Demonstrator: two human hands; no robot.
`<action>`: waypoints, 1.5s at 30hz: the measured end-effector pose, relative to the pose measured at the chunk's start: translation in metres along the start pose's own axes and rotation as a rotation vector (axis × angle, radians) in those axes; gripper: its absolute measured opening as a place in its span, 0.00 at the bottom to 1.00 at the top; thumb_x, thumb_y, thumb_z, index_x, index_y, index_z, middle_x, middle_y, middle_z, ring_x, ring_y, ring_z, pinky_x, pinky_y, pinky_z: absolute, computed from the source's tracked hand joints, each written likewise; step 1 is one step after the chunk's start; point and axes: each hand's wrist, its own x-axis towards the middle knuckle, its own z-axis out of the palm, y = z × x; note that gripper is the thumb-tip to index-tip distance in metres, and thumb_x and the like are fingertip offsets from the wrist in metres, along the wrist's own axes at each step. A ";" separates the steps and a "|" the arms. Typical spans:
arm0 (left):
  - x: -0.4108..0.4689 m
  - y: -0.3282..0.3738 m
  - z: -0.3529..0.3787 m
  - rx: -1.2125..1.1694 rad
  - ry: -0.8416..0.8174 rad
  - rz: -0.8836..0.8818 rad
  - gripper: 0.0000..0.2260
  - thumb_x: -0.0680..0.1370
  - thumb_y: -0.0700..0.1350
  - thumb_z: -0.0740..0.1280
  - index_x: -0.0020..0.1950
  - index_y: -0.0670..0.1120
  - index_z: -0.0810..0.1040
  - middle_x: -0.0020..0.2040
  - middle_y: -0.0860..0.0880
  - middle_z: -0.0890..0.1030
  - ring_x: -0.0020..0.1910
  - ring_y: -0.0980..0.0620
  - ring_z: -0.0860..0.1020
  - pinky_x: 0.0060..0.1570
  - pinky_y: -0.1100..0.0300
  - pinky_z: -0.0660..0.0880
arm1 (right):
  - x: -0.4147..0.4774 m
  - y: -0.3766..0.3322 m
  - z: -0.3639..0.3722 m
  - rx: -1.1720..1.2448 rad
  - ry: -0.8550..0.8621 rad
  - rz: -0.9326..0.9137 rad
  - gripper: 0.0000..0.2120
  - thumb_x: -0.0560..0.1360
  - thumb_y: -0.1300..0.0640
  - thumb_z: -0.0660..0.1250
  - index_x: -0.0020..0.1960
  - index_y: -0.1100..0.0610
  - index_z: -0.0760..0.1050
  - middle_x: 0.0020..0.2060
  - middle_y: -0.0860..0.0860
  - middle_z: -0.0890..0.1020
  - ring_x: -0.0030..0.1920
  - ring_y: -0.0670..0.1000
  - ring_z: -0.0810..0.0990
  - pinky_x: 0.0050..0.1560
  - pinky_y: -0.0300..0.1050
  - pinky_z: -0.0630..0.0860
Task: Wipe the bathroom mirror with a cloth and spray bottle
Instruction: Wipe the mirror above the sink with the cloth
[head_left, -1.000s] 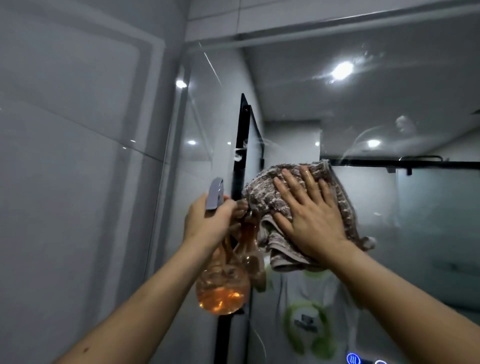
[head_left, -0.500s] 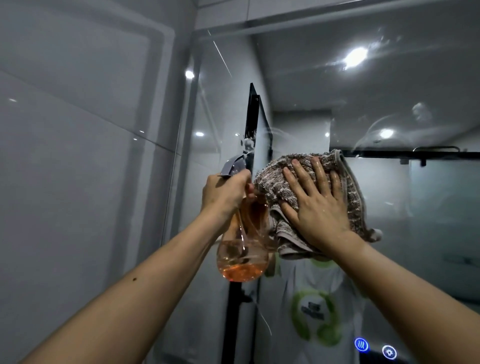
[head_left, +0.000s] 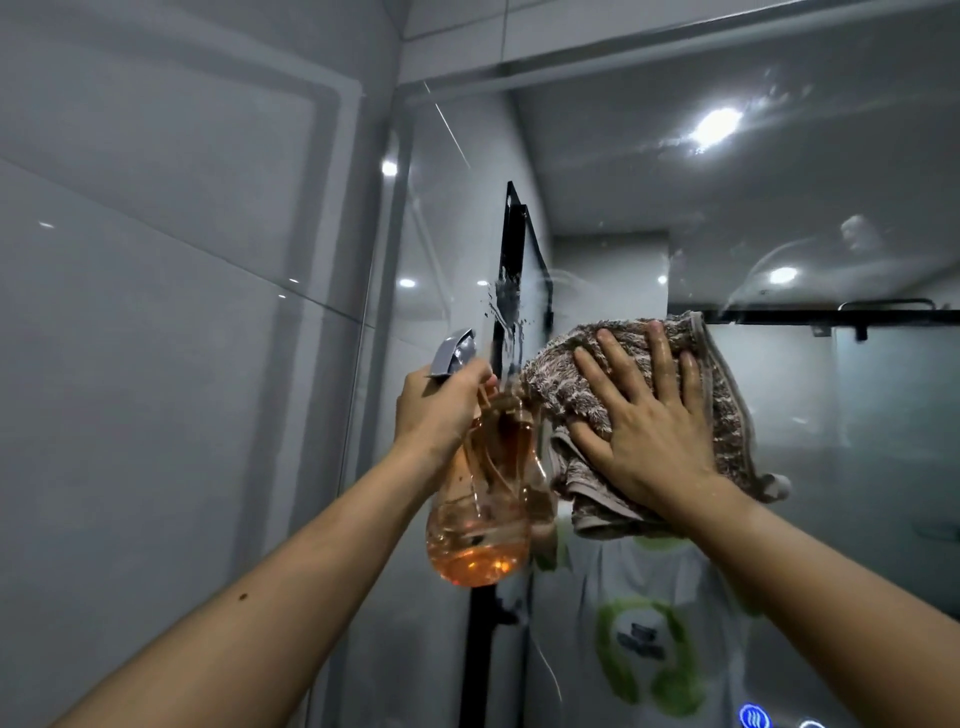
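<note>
Upright mirror (head_left: 649, 171) filling the right of the view, meeting a grey tiled wall (head_left: 156, 312) at its left edge. Pressed flat against the glass near the middle: a brown fluffy cloth (head_left: 561, 384), folded, its lower edge hanging loose. Flat on the cloth, the right hand (head_left: 644, 431), fingers spread and pointing up. Just left of the cloth, a wet splash (head_left: 506, 306) on the glass, drops running down. Faint curved wipe streaks (head_left: 769, 265) higher up on the right. Near the bottom right corner, two small glowing blue touch icons (head_left: 752, 716) set into the glass.
</note>
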 end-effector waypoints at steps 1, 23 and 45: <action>0.001 -0.002 -0.003 0.015 0.008 0.011 0.11 0.63 0.53 0.66 0.33 0.46 0.81 0.41 0.43 0.85 0.48 0.43 0.82 0.54 0.48 0.75 | 0.003 -0.003 -0.001 0.008 -0.002 0.004 0.34 0.66 0.31 0.34 0.68 0.39 0.27 0.69 0.45 0.28 0.66 0.56 0.20 0.58 0.52 0.17; -0.016 -0.073 -0.110 0.170 0.244 -0.005 0.09 0.70 0.47 0.67 0.30 0.47 0.76 0.28 0.53 0.75 0.33 0.51 0.73 0.36 0.58 0.68 | -0.006 -0.152 0.063 0.031 0.073 -0.366 0.33 0.69 0.33 0.51 0.71 0.44 0.61 0.72 0.51 0.63 0.72 0.61 0.51 0.69 0.59 0.38; 0.042 -0.040 -0.113 0.181 0.219 0.102 0.07 0.70 0.50 0.68 0.35 0.48 0.77 0.34 0.48 0.79 0.40 0.42 0.77 0.45 0.50 0.73 | 0.111 -0.148 0.015 0.024 0.119 -0.308 0.30 0.77 0.38 0.48 0.75 0.46 0.45 0.76 0.45 0.47 0.74 0.51 0.39 0.71 0.49 0.34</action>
